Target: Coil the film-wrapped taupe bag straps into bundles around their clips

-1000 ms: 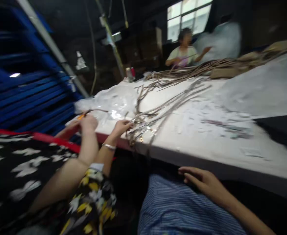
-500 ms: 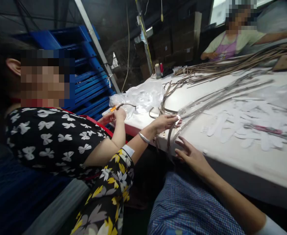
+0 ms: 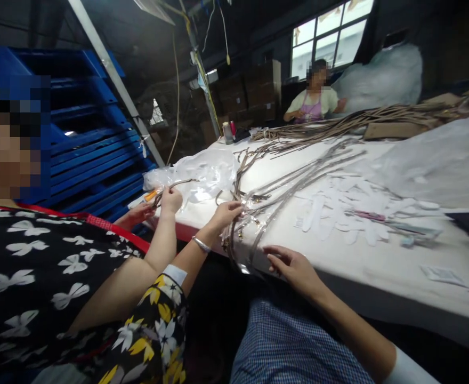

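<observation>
- Your left hand [image 3: 227,213], below a silver bracelet [image 3: 201,244], has its thumb and fingers drawn together on the ends of the grey straps [image 3: 298,183].
- Those straps lie across the white table [image 3: 338,261], some ends hanging over its near edge between your hands.
- Your right hand [image 3: 294,266] is half open at that edge, fingers loosely bent, with nothing seen in it.
- White cut-outs [image 3: 338,205] lie beyond your right hand.
- To your left, a co-worker [image 3: 30,256] holds a dark strip [image 3: 184,182] near a clear plastic bag [image 3: 206,173].
</observation>
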A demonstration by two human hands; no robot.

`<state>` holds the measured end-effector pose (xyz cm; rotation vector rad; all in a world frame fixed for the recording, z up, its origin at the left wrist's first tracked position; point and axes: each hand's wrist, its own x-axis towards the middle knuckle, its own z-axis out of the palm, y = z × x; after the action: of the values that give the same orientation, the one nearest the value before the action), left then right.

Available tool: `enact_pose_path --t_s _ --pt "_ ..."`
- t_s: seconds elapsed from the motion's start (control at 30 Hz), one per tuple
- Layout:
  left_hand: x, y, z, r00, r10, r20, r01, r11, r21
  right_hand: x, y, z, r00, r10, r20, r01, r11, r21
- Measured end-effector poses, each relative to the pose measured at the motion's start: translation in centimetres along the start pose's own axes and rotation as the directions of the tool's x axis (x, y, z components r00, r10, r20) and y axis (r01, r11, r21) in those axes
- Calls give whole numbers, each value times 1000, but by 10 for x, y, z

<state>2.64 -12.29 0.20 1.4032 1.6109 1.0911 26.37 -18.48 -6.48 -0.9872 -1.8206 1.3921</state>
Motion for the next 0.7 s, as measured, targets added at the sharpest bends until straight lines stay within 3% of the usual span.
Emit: enact_pose_path --t_s 0.1,0.2,0.3,0.43,0.57,0.63,0.7 --pt "-4 -20 -3 996 44 -83 -30 986 162 -18 4 -22 993 -76 -86 63 986 -152" --pt "-13 -41 6 986 110 -123 -74 961 265 -28 7 -66 963 -185 -195 88 903 -421" --pt "-22 -54 21 969 211 -129 -149 916 372 -24 4 -130 898 -293 -328 -67 646 -760" --pt "-30 -49 36 932 348 -102 -242 805 542 -4 5 -208 893 -230 -386 -205 555 -806" --pt "-39 -42 28 918 354 -177 -216 822 527 21 30 -246 929 -117 -351 -251 498 -830" --pt "-55 -45 21 885 365 -289 -225 878 422 29 43 -256 927 -86 -365 -302 407 -862" --pt "-80 -56 19 859 291 -421 -207 950 235 33 50 -262 910 -90 -405 -332 429 -840"
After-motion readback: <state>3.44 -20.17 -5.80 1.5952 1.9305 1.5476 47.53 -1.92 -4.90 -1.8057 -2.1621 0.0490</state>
